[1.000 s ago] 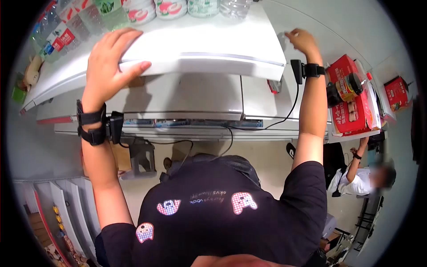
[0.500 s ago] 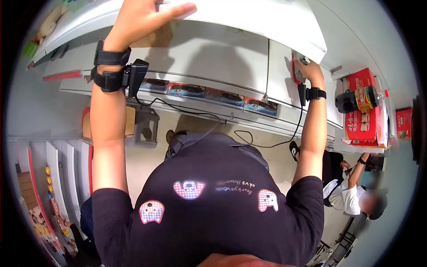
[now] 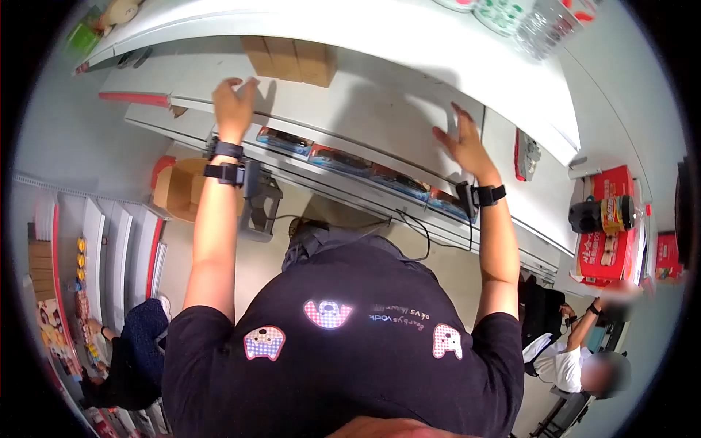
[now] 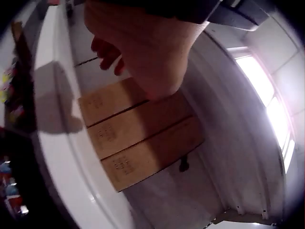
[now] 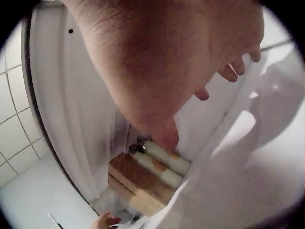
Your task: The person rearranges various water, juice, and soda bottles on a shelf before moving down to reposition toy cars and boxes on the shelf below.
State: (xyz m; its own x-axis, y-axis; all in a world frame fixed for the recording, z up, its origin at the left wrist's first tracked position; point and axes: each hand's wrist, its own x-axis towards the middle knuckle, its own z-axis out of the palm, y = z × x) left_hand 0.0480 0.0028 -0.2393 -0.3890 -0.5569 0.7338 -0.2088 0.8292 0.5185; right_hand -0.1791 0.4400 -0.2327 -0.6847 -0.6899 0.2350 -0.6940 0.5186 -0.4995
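Note:
My left hand (image 3: pixel 234 111) hovers by the front edge of the lower white shelf (image 3: pixel 380 95), its fingers loosely bent and holding nothing. Just beyond it, three brown cardboard boxes (image 3: pixel 288 62) stand side by side; the left wrist view shows their printed tops (image 4: pixel 138 129) under the hand (image 4: pixel 147 52). Farther right, my right hand (image 3: pixel 471 150) is over the same shelf with fingers spread and nothing in it. In the right wrist view, pale green bottles (image 5: pixel 162 167) lie beside the brown boxes (image 5: pixel 138 183), past the thumb.
An upper shelf (image 3: pixel 350 33) overhangs, with bottles (image 3: pixel 548 29) at its right end. Boxed toy cars (image 3: pixel 343 160) line a level below. A red-and-grey pack (image 3: pixel 526 155) lies to the right, near a dark bottle (image 3: pixel 602 214) on a red carton (image 3: pixel 606 248). Other people are at both sides.
My left hand has come down from the upper shelf to the lower shelf's front. The right hand went to the red-and-grey pack, then moved left away from it without it. The head view has shifted.

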